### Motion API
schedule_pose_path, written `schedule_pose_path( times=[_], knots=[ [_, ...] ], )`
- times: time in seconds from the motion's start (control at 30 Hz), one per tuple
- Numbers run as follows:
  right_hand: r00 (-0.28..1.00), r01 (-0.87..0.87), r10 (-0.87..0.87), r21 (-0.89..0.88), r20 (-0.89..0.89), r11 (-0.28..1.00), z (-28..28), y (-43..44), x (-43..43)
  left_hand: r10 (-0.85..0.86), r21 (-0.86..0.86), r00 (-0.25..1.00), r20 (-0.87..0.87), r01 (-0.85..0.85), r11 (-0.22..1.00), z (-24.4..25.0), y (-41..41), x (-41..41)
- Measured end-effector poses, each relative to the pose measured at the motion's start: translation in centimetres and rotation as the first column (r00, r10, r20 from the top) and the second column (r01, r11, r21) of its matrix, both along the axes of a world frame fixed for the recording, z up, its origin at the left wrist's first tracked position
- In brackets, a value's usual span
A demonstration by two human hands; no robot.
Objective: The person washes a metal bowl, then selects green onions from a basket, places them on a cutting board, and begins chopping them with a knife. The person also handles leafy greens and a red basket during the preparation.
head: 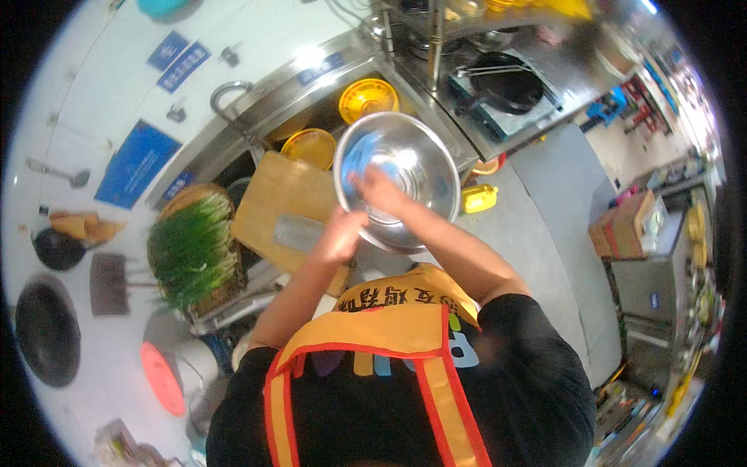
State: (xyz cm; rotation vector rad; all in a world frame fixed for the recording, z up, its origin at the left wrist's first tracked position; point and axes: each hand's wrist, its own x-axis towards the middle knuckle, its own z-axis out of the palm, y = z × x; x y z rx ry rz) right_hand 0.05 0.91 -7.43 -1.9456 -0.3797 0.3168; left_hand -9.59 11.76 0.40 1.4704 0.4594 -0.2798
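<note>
A large stainless steel bowl (435, 169) is held tilted in front of me, its inside towards the camera. My left hand (342, 235) grips its rim at the lower left. Inside the bowl is my right hand (379, 188), blurred and close to the inner wall; whether it holds anything cannot be made out. A blue patch shows on the steel beside its fingers, perhaps a reflection. Below and left of the bowl lies a wooden cutting board (268, 201), with a flat grey rectangular object (297, 231) on it.
Yellow bowls (369, 96) sit in the steel sink (344, 67) behind the board. Green stalks (192, 251) fill a basket at left. A black pan (510, 82) rests on the right counter. On the floor side stands a yellow bottle (478, 199); farther right is a cardboard box (623, 226).
</note>
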Motion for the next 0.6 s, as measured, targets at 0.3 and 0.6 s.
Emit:
schedule_pose_path(
  times=[0.3,0.6],
  knots=[
    [0.834,-0.068,0.296,-0.446,0.465,0.892,2.6,-5.1,3.5,0.109,-0.021,0.992,-0.066,-0.111,0.994,1.4,-0.4,-3.9],
    [0.611,-0.600,0.751,-0.472,0.251,0.646,-1.2,-9.9,-4.2,0.131,-0.021,0.990,0.055,-0.130,0.991,0.6,1.1,-7.8]
  ],
)
